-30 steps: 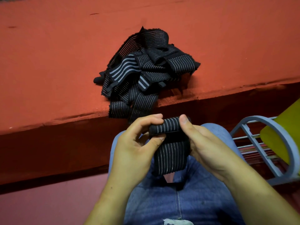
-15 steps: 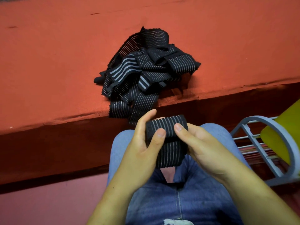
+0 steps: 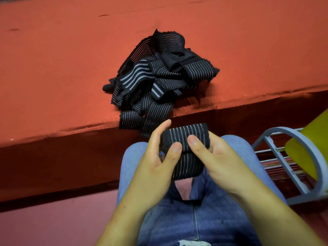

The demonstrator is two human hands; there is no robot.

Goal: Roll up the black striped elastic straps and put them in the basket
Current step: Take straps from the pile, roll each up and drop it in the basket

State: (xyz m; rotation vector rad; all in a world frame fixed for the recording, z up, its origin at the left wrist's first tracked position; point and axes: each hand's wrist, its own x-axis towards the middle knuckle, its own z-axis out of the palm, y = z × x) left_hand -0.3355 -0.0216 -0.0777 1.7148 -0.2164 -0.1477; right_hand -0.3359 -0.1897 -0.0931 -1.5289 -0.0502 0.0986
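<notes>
Over the lap, just in front of the red ledge (image 3: 71, 71), both hands are working one strap (image 3: 186, 134). The left hand (image 3: 154, 160) has its thumb pressed on the front of the roll and its fingers curled up behind it. The right hand (image 3: 220, 157) mirrors that, thumb on the front and fingers wrapped around the far side, so the roll is pinched between the two. Most of the strap looks wound into a fat bundle. Its loose end (image 3: 189, 168) hangs down flat from under the thumbs towards the jeans (image 3: 177, 222).

I'd say this is the rolling step, well along but not done, with that last stretch to be taken up. The next move calls for turning the roll downward over the loose end while both thumbs hold tension, since elastic like this will likely spring open if the grip slackens.

Once wound, it needs carrying to the basket (image 3: 293, 133), which sits low beside the right knee, with a yellow thing (image 3: 307, 146) against it. I cannot see any rolled straps inside it from this angle. Plenty remains: a tangled pile (image 3: 159, 80) of straps lies on the ledge, a few ends drooping over its edge, near the hands but not touching them.
</notes>
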